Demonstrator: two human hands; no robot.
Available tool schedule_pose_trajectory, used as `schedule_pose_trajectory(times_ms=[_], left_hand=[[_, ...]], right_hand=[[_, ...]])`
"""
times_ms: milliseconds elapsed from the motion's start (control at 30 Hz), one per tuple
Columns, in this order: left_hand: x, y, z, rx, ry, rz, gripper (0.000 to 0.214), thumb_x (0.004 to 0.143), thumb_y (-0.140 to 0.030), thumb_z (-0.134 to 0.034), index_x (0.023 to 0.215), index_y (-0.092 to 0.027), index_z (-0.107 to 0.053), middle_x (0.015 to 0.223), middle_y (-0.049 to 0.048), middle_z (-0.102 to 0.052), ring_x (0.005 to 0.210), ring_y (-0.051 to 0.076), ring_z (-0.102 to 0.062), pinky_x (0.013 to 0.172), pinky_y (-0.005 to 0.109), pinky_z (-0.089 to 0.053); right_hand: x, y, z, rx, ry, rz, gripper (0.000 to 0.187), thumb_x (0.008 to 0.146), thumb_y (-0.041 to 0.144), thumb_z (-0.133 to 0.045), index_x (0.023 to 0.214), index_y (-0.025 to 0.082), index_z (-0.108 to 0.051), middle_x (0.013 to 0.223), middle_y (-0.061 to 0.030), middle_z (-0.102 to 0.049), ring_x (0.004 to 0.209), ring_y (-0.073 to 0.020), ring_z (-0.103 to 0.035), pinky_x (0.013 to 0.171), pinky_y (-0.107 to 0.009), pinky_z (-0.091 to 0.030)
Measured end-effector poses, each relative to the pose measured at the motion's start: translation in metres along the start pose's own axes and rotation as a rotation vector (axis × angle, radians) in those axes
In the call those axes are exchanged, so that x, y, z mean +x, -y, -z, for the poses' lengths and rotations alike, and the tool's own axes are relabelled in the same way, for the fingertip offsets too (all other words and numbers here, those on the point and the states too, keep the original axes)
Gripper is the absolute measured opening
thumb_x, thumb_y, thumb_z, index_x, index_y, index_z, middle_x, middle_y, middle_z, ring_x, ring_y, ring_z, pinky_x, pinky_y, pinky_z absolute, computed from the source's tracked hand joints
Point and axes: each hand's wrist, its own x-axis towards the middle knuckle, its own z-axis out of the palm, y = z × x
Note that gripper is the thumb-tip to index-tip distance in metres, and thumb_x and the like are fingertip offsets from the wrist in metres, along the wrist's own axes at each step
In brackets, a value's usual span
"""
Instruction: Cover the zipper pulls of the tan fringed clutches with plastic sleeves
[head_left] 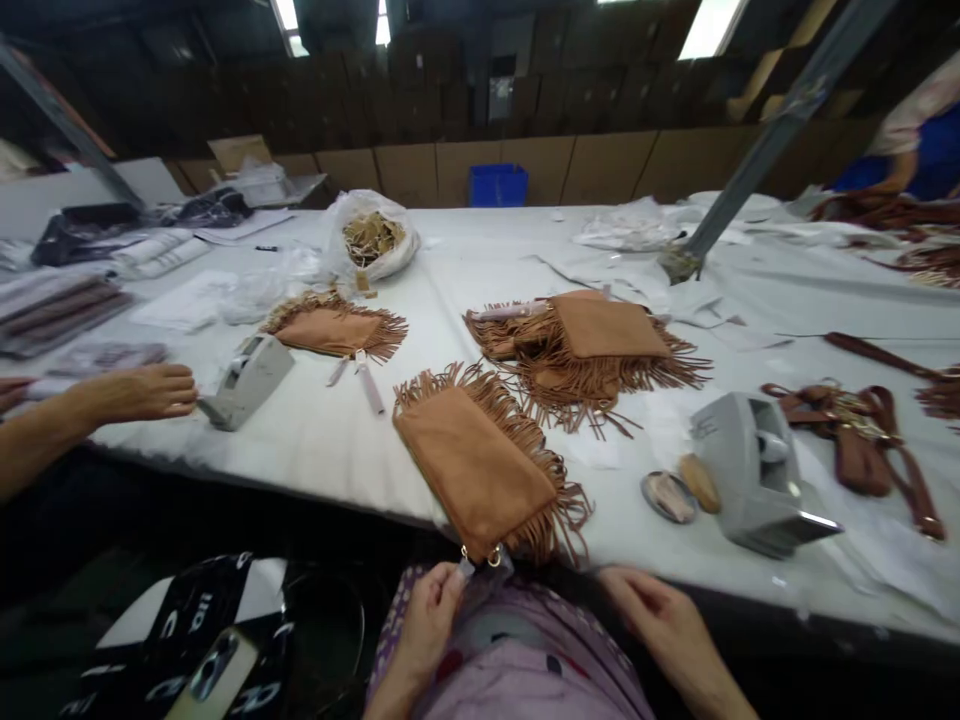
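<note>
A tan suede pouch with fringe (480, 465) lies at the table's front edge, its corner with small gold rings pointing towards my lap. My left hand (431, 615) is closed in a pinch on a translucent wrapped strip (466, 570) at that corner. To the right of the pouch, my right hand (660, 615) is held low by the table edge, fingers loosely bent and apart, with nothing visible in them. Beyond the pouch lies a pile of similar fringed pouches (611, 328). Another fringed pouch (330, 330) with a wrapped zipper pull (369, 385) lies farther left.
A grey tape dispenser (750, 470) stands right, beside a small dish (669, 497) and brown straps (862, 440). Left, a co-worker's hand (146, 392) is at another tape dispenser (251, 380). A plastic bag of tan pieces (373, 240) and a blue bin (499, 186) stand farther back.
</note>
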Motion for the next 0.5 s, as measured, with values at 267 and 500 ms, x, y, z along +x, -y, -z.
schedule_pose_trajectory(times_ms=[267,500], left_hand=[[-0.009,-0.003,-0.001,0.277,0.009,-0.212,0.034,0.092,-0.041,-0.037,0.09,-0.019,-0.063,0.082,0.0053,-0.068,0.077,0.019,-0.06,0.07,0.029,-0.042],[-0.008,0.003,0.001,0.418,-0.008,-0.241,0.027,0.093,-0.029,-0.033,0.089,-0.021,-0.059,0.086,0.0062,-0.068,0.081,0.021,-0.061,0.074,0.032,-0.042]], right_hand=[[0.001,0.068,-0.124,0.138,0.5,0.164,0.046,0.081,0.053,-0.054,0.059,0.014,-0.063,0.05,0.0014,-0.05,0.046,-0.0095,-0.041,0.044,-0.021,-0.031],[0.009,0.049,-0.151,-0.024,0.443,0.115,0.051,0.079,0.053,-0.052,0.046,0.015,-0.055,0.042,0.0009,-0.046,0.042,-0.0088,-0.038,0.042,-0.022,-0.024]])
